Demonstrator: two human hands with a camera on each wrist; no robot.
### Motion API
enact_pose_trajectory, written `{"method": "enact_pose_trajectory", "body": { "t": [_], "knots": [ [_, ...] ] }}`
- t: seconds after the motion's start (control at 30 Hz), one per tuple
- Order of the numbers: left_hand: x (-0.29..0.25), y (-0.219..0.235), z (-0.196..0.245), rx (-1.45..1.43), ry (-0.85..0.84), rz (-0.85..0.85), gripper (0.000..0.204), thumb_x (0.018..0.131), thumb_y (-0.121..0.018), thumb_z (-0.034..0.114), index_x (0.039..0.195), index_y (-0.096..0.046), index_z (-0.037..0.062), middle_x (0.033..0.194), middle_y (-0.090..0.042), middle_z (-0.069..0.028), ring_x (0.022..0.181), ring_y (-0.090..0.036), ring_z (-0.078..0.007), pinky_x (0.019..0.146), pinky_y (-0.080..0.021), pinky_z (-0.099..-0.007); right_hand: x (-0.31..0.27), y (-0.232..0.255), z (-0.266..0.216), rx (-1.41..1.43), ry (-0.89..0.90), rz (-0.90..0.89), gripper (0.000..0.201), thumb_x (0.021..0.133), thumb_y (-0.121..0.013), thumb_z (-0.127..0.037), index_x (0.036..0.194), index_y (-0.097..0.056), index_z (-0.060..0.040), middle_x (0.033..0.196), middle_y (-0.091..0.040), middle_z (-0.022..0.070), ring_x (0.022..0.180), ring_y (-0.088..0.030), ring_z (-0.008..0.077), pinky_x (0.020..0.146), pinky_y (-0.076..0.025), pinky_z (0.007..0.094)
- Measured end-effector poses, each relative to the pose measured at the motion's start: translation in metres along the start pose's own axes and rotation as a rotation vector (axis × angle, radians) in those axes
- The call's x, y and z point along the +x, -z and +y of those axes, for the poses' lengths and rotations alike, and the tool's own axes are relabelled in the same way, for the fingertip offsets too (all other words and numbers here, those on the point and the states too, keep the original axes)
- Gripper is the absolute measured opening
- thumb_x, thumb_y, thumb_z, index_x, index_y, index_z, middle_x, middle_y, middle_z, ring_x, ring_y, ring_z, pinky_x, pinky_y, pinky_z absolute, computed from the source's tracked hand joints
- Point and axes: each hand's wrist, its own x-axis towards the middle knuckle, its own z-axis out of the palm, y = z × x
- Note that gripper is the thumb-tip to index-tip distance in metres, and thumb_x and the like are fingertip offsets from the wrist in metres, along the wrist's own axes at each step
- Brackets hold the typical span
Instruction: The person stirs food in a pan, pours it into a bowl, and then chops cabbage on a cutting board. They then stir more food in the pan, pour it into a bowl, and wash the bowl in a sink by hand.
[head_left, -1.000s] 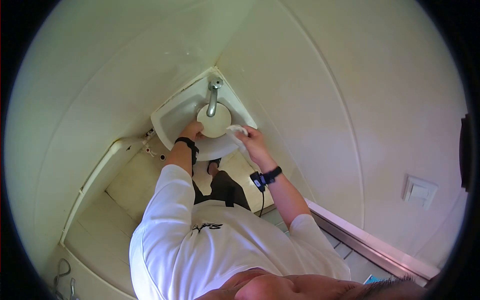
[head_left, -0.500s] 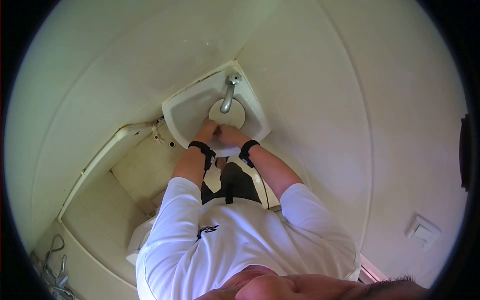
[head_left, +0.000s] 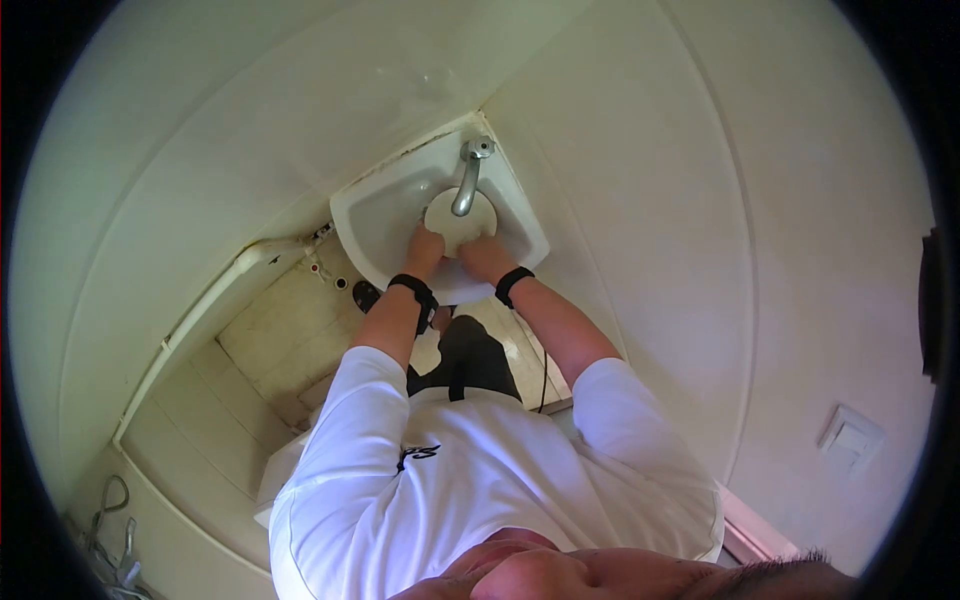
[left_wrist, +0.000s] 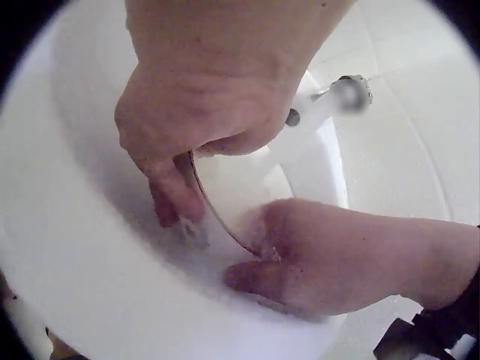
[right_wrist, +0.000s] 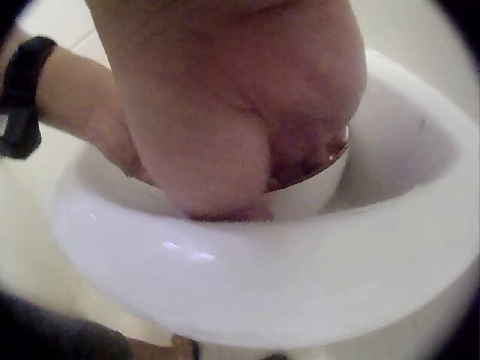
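A round white bowl (head_left: 460,210) with a thin dark rim sits in the corner sink (head_left: 368,228), under the tap's spout. At the bowl's near left side, my left hand (head_left: 426,250) grips the rim, with fingers down the outside of the wall (left_wrist: 240,180) in the left wrist view. My right hand (head_left: 486,258) pinches the near right of the rim. Its thumb lies outside and its fingers reach over into the bowl, as the left wrist view shows. Whatever lies under the right fingers is mostly hidden.
A chrome tap (head_left: 468,180) rises from the sink's back corner and overhangs the bowl. Pale walls meet right behind the sink. At left runs a white ledge (head_left: 200,300); a light switch (head_left: 850,440) is on the right wall. A shower hose (head_left: 105,510) hangs lower left.
A second ago my right hand held a white cloth beside the bowl. It moved in to the rim close against the left hand, and now the two hands are farther apart along it.
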Motion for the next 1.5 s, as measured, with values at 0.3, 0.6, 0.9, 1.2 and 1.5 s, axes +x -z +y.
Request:
{"method": "enact_pose_trajectory", "body": {
  "t": [0.3, 0.6, 0.9, 1.2, 1.5],
  "knots": [
    [-0.012, 0.046, 0.046, -0.171, 0.088, -0.207, 0.055, 0.077, -0.052, 0.001, 0.132, -0.049, 0.0037, 0.12, -0.06, -0.027, 0.108, -0.06, -0.0434, 0.09, -0.05, -0.0457, -0.005, 0.018, -0.02, 0.232, 0.05, -0.058, 0.055, 0.076, -0.067, -0.04, 0.12, -0.062, -0.0081, 0.118, -0.063, 0.0198, 0.108, -0.061, 0.0359, 0.099, -0.044, 0.0429],
    [-0.013, 0.045, 0.042, 0.062, 0.006, -0.191, 0.06, 0.077, -0.048, 0.003, 0.137, -0.046, 0.0052, 0.122, -0.06, -0.0259, 0.111, -0.06, -0.0404, 0.093, -0.049, -0.042, 0.003, -0.019, 0.013, -0.279, 0.151, 0.266, 0.042, 0.082, -0.064, -0.038, 0.106, -0.069, -0.0045, 0.096, -0.07, 0.018, 0.104, -0.063, 0.0355, 0.107, -0.04, 0.0421],
    [-0.006, 0.034, 0.019, -0.357, 0.237, -0.075, 0.064, 0.081, -0.039, 0.006, 0.145, -0.033, 0.0107, 0.122, -0.054, -0.0238, 0.091, -0.063, -0.0421, 0.065, -0.058, -0.0485, 0.002, -0.005, -0.015, 0.485, 0.144, 0.228, 0.037, 0.084, -0.062, -0.035, 0.111, -0.067, -0.0101, 0.101, -0.068, 0.0194, 0.097, -0.063, 0.0404, 0.089, -0.048, 0.0461],
    [0.0, 0.059, 0.05, -0.073, 0.398, -0.463, 0.06, 0.082, -0.045, 0.011, 0.141, -0.038, 0.0103, 0.123, -0.054, -0.0236, 0.099, -0.063, -0.0427, 0.068, -0.059, -0.0545, 0.006, 0.002, 0.04, -0.81, 0.336, 0.471, 0.034, 0.084, -0.059, -0.031, 0.111, -0.07, -0.0134, 0.118, -0.066, 0.0082, 0.12, -0.055, 0.0227, 0.118, -0.02, 0.0466],
    [-0.037, 0.034, 0.055, -0.196, 0.232, -0.049, 0.068, 0.079, -0.046, 0.009, 0.146, -0.035, 0.0111, 0.126, -0.056, -0.0262, 0.11, -0.058, -0.0452, 0.088, -0.052, -0.0493, 0.001, -0.004, -0.013, 0.716, 0.116, 0.176, 0.042, 0.088, -0.063, -0.037, 0.119, -0.066, -0.0085, 0.106, -0.068, 0.02, 0.105, -0.064, 0.0302, 0.093, -0.048, 0.0375]
  ]
}}
